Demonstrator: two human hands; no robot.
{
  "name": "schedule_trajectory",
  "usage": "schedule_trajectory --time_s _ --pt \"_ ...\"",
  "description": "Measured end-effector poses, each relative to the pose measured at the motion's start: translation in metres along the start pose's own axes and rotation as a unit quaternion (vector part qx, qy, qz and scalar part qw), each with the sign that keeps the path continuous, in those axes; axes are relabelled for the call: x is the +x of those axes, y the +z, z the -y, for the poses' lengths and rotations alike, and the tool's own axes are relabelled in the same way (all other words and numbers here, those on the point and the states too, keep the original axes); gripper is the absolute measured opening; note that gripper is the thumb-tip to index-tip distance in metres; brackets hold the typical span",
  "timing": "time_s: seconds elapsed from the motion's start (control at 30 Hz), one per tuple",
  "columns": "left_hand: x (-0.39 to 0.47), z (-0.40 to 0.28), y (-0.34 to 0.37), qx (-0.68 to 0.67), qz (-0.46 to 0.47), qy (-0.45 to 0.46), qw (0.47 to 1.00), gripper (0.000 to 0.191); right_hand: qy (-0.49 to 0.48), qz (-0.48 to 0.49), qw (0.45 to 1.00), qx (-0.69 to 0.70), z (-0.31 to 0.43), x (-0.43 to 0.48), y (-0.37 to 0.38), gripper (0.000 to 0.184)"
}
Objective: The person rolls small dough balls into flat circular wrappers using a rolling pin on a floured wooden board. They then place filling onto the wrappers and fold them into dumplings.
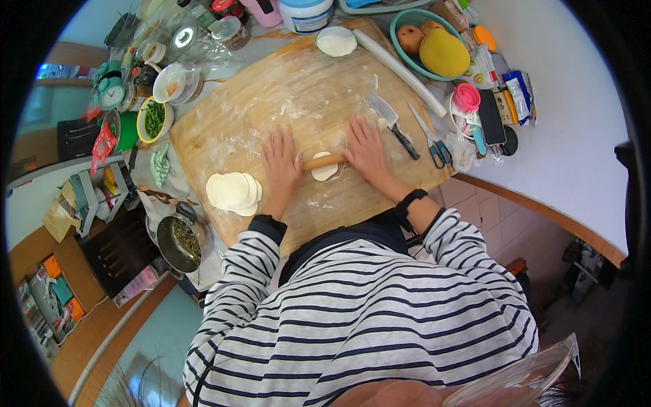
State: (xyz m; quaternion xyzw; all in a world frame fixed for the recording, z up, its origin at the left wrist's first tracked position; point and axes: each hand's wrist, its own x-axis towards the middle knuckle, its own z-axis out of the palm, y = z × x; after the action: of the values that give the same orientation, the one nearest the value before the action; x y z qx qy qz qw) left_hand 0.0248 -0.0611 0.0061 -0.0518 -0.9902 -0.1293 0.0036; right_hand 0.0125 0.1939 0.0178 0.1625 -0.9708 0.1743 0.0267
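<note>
A short wooden rolling pin [325,162] lies across a small round of pale dough [324,174]. My left hand [281,160] holds down one end of it under a flat palm with the fingers stretched forward. At the other end my right hand [365,147] lies over the pin in the same way, thumb towards the dough. Both pin ends are hidden by my hands. Left of my left hand, a pile of overlapping flat dough rounds [234,192] rests on the floured wooden board [285,86].
A cleaver [384,112] and scissors [432,140] lie right of my right hand. A long pale roll [399,71] and a bowl of white powder [336,41] sit farther back. Chopped greens fill a bowl [154,120] at left. A pot [179,241] stands near my left elbow.
</note>
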Motion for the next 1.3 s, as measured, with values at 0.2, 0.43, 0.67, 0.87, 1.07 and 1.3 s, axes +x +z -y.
schedule_trajectory --time_s 0.2,0.43,0.67,0.87,1.07,1.3 --pt "0.028 0.009 -0.001 -0.005 -0.042 0.0 0.999 0.079 -0.032 -0.017 0.999 -0.002 -0.004 0.042 -0.005 0.073" --pt "0.002 -0.001 -0.007 -0.044 -0.021 0.039 0.998 0.083 -0.05 -0.008 0.998 0.046 0.0 0.004 -0.014 0.08" --pt "-0.067 -0.013 -0.015 -0.065 0.012 0.077 0.995 0.091 -0.079 0.036 0.995 0.043 0.004 -0.071 -0.012 0.088" --pt "-0.119 -0.014 -0.017 -0.124 0.048 0.066 0.989 0.089 -0.121 0.1 0.986 0.051 0.001 -0.1 -0.022 0.088" --pt "-0.112 -0.018 -0.003 -0.094 0.01 -0.014 0.995 0.091 -0.208 0.148 0.966 0.044 -0.016 -0.051 -0.015 0.084" --pt "-0.057 -0.004 -0.001 -0.06 -0.038 -0.074 0.995 0.084 -0.216 0.136 0.966 0.051 -0.011 0.044 0.005 0.08"
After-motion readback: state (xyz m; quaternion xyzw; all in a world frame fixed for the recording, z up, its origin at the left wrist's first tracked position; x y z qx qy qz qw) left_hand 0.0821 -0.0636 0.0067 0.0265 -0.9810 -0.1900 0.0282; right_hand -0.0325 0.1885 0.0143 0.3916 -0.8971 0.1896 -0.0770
